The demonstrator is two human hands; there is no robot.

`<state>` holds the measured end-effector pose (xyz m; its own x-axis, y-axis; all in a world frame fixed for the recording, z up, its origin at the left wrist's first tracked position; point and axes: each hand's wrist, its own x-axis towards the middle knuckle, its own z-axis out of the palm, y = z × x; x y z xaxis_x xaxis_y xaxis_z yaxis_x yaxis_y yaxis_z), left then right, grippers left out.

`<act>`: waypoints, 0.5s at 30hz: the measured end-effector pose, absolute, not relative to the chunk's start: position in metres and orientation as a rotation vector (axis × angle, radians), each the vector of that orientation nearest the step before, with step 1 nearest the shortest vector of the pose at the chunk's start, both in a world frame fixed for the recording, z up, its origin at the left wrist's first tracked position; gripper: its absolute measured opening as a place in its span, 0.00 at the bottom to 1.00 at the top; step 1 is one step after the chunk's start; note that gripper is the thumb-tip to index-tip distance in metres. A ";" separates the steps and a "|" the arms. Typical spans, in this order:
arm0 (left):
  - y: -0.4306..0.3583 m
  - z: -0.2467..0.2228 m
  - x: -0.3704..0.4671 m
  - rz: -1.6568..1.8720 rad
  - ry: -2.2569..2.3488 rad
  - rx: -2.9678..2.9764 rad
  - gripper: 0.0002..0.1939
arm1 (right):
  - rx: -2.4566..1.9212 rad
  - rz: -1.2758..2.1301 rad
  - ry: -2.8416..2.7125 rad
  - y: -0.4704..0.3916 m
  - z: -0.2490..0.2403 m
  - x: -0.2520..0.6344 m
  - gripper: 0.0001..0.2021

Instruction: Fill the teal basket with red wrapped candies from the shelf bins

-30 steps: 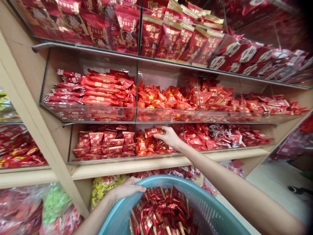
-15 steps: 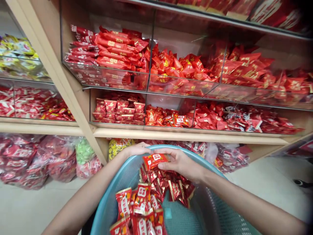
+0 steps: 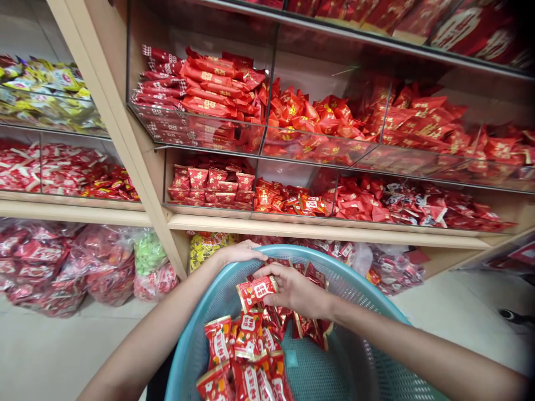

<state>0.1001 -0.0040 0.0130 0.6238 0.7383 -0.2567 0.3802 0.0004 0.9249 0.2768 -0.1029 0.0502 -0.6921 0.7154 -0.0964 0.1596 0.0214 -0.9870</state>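
A blue perforated basket [image 3: 184, 340] holds red wrapped candies [image 3: 251, 379] at its lower left and darker shiny red packets [image 3: 311, 328] near its far side. My left hand [image 3: 243, 252] grips the basket's far rim, its fingertips partly over the edge. Inside the basket, my right hand [image 3: 288, 289] holds a red candy packet [image 3: 256, 292] with a white label between thumb and fingers, above the other packets.
Wooden shelves [image 3: 317, 233] with clear-fronted bins of red packets stand beyond the basket. Yellow packets [image 3: 50, 83] fill a bin at the upper left. Below the shelves, plastic bags of sweets [image 3: 37, 267] lie on the tiled floor [image 3: 100, 345].
My right hand has moved down and slightly left from the far rim into the basket, with the red packet. The view has shifted a little. My left hand stays at the rim.
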 end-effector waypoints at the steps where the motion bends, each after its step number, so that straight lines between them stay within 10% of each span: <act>1: -0.004 0.013 0.100 0.369 0.947 1.618 0.14 | -0.903 1.586 -1.982 -0.101 0.052 0.276 0.19; 6: -0.004 0.012 0.101 0.407 0.925 1.672 0.11 | -0.821 1.085 -2.419 -0.089 0.064 0.265 0.22; 15: 0.000 0.004 0.094 0.363 0.846 1.645 0.11 | -0.828 2.210 -1.469 -0.087 0.067 0.256 0.23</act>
<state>0.0942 -0.0004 0.0035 0.6878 0.6959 -0.2065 0.3294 -0.0457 0.9431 0.2562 -0.0866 0.0672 -0.7637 0.5859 -0.2709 0.0232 -0.3945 -0.9186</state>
